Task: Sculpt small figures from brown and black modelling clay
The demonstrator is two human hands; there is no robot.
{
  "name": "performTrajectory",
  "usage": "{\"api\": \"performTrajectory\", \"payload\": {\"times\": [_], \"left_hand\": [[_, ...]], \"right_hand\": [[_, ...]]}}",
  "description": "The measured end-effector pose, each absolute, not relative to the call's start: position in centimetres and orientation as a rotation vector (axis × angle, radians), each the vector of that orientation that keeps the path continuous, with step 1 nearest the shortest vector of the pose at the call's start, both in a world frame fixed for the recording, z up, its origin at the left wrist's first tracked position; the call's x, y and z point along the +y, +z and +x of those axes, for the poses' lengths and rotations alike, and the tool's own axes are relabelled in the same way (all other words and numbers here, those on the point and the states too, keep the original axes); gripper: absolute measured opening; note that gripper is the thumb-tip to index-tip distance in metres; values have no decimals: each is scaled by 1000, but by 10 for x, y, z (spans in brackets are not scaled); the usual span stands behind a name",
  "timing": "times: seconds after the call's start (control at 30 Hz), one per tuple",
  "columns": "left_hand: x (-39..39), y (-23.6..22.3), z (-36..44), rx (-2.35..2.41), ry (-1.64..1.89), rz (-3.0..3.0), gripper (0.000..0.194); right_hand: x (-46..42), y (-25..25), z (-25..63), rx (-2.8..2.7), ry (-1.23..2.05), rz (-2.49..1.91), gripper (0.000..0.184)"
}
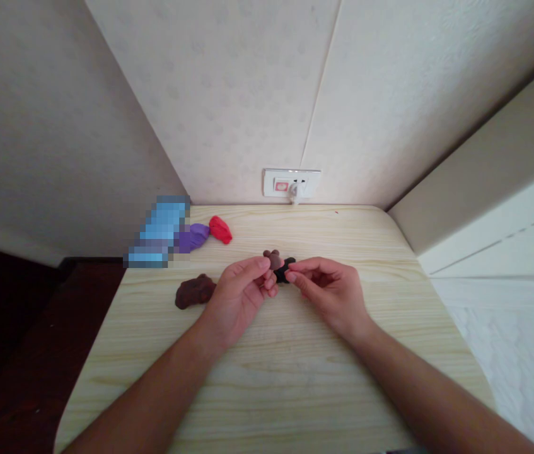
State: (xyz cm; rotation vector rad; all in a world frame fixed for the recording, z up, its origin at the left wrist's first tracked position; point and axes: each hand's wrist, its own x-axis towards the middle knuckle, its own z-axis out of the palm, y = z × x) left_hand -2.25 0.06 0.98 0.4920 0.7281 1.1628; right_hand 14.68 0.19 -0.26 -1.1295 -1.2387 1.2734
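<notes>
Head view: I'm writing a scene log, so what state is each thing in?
Left hand, pinching the knobbed brown piece
Knobbed brown piece, held, bumpy
Right hand, at the black lump, grip unclear
Black lump, partly hidden by the hands
Large brown lump, lying on the table, uneven
Purple lump, on the table, partly masked by pixelation
Red lump, on the table
Plug, inserted in the wall socket

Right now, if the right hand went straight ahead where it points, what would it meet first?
The right hand would likely meet the black lump first, though depth is unclear and its fingertips may be touching it.
</notes>
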Motion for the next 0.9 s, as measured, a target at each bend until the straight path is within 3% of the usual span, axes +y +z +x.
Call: {"api": "performTrajectory", "payload": {"times": [0.43,0.9], "left_hand": [[1,10,-23,737,1160,504,21],[1,9,-24,732,1156,489,22]], "right_hand": [[3,-2,151,-1305,1178,-1194,34],[4,-6,149,-1277,1151,-1121,24]]}}
